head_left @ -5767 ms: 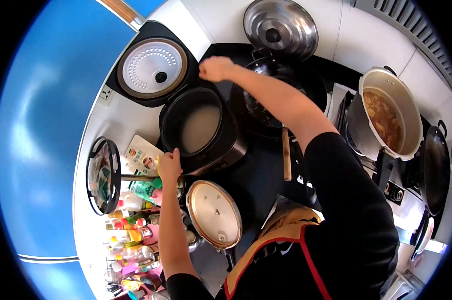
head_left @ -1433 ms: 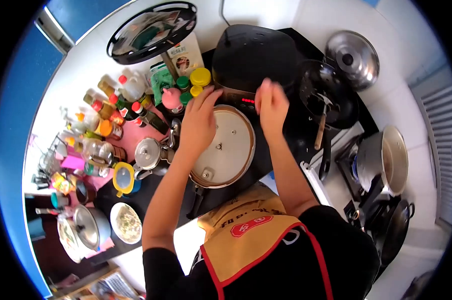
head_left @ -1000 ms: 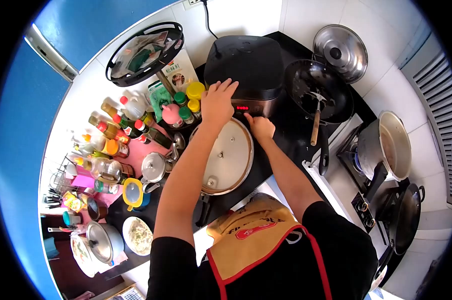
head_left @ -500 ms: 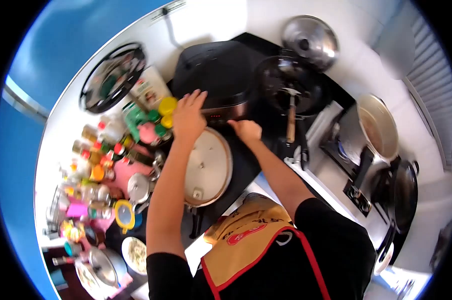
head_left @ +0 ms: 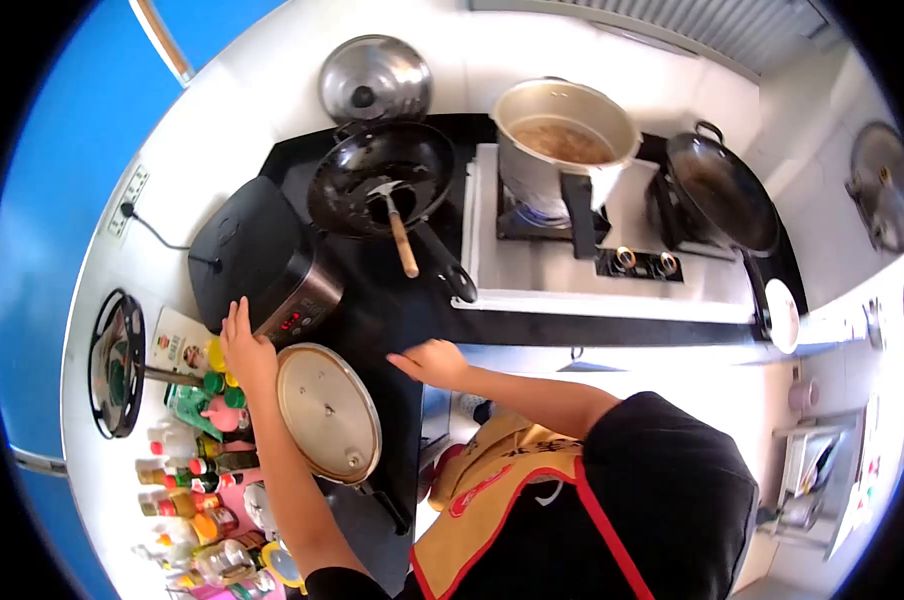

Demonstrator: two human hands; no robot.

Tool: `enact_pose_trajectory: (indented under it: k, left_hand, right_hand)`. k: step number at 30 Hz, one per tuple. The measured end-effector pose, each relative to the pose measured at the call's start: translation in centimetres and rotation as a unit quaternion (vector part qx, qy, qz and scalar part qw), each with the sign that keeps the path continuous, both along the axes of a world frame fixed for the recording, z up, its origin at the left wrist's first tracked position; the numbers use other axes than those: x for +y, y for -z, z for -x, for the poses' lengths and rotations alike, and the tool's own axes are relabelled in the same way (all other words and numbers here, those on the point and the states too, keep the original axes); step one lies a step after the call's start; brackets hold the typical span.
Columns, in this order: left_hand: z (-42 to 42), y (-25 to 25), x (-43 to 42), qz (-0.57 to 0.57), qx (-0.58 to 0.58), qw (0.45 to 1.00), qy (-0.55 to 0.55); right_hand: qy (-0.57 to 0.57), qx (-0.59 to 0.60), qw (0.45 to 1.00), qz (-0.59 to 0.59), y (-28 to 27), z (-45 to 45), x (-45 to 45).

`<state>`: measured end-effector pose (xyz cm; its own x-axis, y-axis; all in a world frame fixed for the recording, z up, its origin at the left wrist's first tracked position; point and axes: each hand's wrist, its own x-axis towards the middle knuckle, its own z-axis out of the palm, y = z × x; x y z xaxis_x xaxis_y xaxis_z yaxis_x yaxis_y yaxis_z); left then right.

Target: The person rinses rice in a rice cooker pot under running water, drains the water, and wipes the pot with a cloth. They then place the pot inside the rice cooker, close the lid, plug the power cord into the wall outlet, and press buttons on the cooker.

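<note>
My left hand [head_left: 247, 345] rests at the front left edge of the black rice cooker [head_left: 247, 255], its fingers stretched out and holding nothing. The cooker's lid is down and red digits glow on its front panel. Over the counter's edge hangs my right hand [head_left: 430, 362], fingers curled in with the thumb or a finger pointing left; it touches nothing I can see. Between the hands lies a round pressure cooker lid [head_left: 329, 410] with its inside facing up.
A wok [head_left: 382, 165] holds a wooden-handled spatula [head_left: 402, 235]. On the lit burner stands a deep pot [head_left: 562, 140] of brownish liquid. Another black pan [head_left: 722, 190] is at the right. Bottles [head_left: 207, 495], a round rack [head_left: 119, 365] and a steel lid [head_left: 375, 80] are around.
The rice cooker was open earlier and is now closed. My right hand has come away from its front panel, while my left hand stays at its edge. The view has swung right toward the stove.
</note>
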<state>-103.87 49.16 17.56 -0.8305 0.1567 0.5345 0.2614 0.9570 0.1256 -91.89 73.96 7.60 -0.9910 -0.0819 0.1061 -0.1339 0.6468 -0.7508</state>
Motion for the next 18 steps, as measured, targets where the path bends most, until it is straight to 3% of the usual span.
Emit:
enact_pose_trajectory:
  k: [1,5,8,10,12,14,17,18]
  left_hand:
    - [0.2,0.1,0.0,-0.007,-0.005,1.000,-0.012]
    - [1.7,1.5,-1.4,-0.007,-0.002,1.000,0.023]
    - [1.1,0.9,-0.1,-0.046,0.025,0.999,0.002]
    - [-1.0,-0.6,2.4,-0.044,0.058,0.997,-0.005]
    - [-5.3,-2.9,6.6,-0.310,0.013,0.946,0.098]
    - [-10.4,-2.5,11.0,-0.380,0.060,0.898,0.213]
    - [-18.1,1.1,17.8,-0.470,-0.089,0.801,0.360]
    - [-17.9,1.0,18.9,-0.472,-0.084,0.801,0.360]
  right_hand:
    - [0.022,0.016,0.998,-0.063,1.4,-3.0,1.1]
    - [0.025,-0.170,0.984,-0.041,3.8,-14.9,6.7]
    - [0.065,-0.335,0.936,-0.088,4.2,-21.9,9.7]
    - [0.109,-0.335,0.933,-0.068,3.6,-25.1,10.8]
    - [0.143,-0.339,0.928,-0.060,3.9,-26.7,11.6]
    - [0.131,-0.341,0.929,-0.057,5.5,-27.3,13.0]
    - [0.139,-0.323,0.936,-0.007,4.0,-26.4,14.7]
    - [0.145,-0.315,0.938,-0.009,3.6,-26.0,15.6]
